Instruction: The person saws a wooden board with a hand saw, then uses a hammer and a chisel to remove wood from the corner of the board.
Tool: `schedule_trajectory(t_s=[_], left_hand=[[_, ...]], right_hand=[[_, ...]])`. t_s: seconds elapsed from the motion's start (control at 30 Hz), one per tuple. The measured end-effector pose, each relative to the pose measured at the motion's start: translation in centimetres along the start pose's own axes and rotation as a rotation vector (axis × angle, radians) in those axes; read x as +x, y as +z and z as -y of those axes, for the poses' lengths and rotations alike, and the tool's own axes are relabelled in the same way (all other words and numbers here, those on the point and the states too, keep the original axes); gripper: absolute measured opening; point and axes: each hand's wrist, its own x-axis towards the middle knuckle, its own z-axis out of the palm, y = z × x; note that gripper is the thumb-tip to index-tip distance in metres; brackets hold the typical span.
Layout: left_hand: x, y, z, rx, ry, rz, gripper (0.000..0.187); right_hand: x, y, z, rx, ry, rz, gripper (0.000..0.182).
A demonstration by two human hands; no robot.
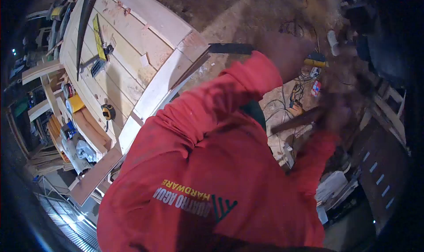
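My left hand (293,53), dark and smeared by motion, reaches out from a red sleeve (260,75) over the floor, past the corner of the wooden workbench (159,91). Between the bench corner and that sleeve cuff shows a dark flat strip (232,48). Lower and further right is my right hand (341,114), in shadow and blurred, at the upper end of a dark wooden piece (298,120). Blur hides the fingers of both hands, and I cannot tell what they grip.
A yellow tape measure (107,111), a yellow level (99,38) and a try square (98,66) lie on the planked bench. Cables and an orange tool (297,104) lie on the dusty floor. Shelves with boards and cans stand at left; timber (388,115) leans at right.
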Motion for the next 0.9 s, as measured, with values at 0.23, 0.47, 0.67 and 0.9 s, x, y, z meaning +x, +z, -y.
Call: schedule_trajectory(t_s=[0.23, 0.47, 0.67, 0.9], left_hand=[[-1.5, 0.3, 1.1, 0.002, -0.004, 0.096, 0.025], [-4.2, 0.7, 3.4, -0.133, 0.005, -0.155, 0.023], [-7.1, -7.7, 1.3, 0.08, 0.087, 0.044, 0.01], [-12.2, -9.1, 5.5, -0.018, 0.13, -0.433, 0.044]], right_hand=[[0.5, -3.3, 1.4, 0.373, 0.275, 0.195, 0.014], [0.0, -5.3, 5.6, 0.605, 0.319, 0.216, 0.02], [-0.4, -7.1, 10.3, 1.078, 0.753, 0.314, 0.023], [-2.2, -8.4, 7.5, 1.01, 0.902, 0.184, 0.015]])
